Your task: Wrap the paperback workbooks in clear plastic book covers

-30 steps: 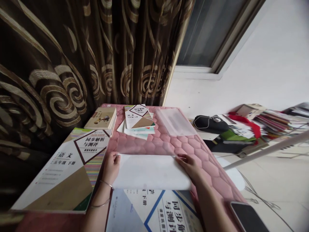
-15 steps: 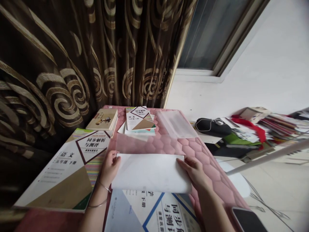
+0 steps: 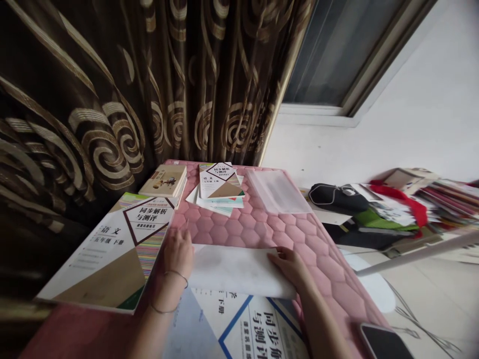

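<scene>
A workbook (image 3: 247, 329) with a blue-framed white cover lies in front of me, its lettering sideways. Across its far part is a blank white sheet (image 3: 235, 271), which looks like a turned-over page or cover; I cannot tell which. My left hand (image 3: 178, 257) rests at the sheet's left edge, fingers stretched forward over the pink cloth. At the right edge, my right hand (image 3: 290, 269) has its thumb on the sheet and its fingers curled round the side. Left of my left hand lies a larger-looking workbook (image 3: 101, 254) with a brown and striped cover.
The pink quilted tablecloth (image 3: 322, 249) covers the table. Further back are small books (image 3: 164, 180), a stacked workbook (image 3: 219, 182) and a translucent plastic cover (image 3: 279, 192). A phone-like dark device (image 3: 385, 341) sits at the near right. Beyond the table are a black pouch (image 3: 337, 197) and piled papers.
My left hand has let go of the sheet's corner and reached forward, fingers now extended. The white sheet sits flatter. The see-through strip beyond it no longer stands out. The view has shifted slightly.
</scene>
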Motion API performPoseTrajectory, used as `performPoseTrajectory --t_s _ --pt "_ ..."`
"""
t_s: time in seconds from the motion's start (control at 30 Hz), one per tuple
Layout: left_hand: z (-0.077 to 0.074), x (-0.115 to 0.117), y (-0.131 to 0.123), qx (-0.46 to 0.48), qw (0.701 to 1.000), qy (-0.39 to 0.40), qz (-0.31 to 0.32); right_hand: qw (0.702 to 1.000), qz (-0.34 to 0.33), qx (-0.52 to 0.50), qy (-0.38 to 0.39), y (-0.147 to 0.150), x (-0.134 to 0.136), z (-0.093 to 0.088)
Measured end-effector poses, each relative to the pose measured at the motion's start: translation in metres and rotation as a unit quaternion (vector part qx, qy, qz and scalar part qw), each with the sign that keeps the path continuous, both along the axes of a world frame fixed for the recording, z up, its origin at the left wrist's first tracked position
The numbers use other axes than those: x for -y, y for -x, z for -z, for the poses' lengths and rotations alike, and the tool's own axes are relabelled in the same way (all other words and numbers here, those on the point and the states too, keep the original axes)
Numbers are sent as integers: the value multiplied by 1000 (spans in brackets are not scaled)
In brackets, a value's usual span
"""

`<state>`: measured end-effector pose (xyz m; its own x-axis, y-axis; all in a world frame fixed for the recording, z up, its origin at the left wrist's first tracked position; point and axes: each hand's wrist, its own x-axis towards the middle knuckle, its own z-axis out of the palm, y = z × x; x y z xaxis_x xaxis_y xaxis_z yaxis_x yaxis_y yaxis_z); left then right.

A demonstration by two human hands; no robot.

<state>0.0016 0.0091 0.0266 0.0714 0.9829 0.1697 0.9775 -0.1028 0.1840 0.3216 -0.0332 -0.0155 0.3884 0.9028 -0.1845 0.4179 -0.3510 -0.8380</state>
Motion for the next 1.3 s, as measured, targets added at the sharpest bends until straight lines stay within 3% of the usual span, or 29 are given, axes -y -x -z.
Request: performPoseTrajectory --t_s 0.17,0.27,0.43,0.63,0.8,1.0,1.3 --pt "-9 3 -50 -73 982 25 175 1000 -5 9 29 3 0 -1" --pt "-8 -7 -71 -106 967 63 222 999 -14 19 33 5 -1 -3" --pt "-3 -22 -81 -129 954 75 260 997 -18 64 34 10 2 -10" --pt "-3 -30 -81 -185 934 72 298 970 15 238 43 13 16 -27" --pt "-5 -35 -83 -223 913 62 336 960 -45 241 136 16 23 -44" --pt "-10 -35 -90 -239 908 55 339 939 -67 306 143 23 27 -59" --pt "-16 -29 -95 -234 903 41 358 930 -97 306 180 27 33 -73"
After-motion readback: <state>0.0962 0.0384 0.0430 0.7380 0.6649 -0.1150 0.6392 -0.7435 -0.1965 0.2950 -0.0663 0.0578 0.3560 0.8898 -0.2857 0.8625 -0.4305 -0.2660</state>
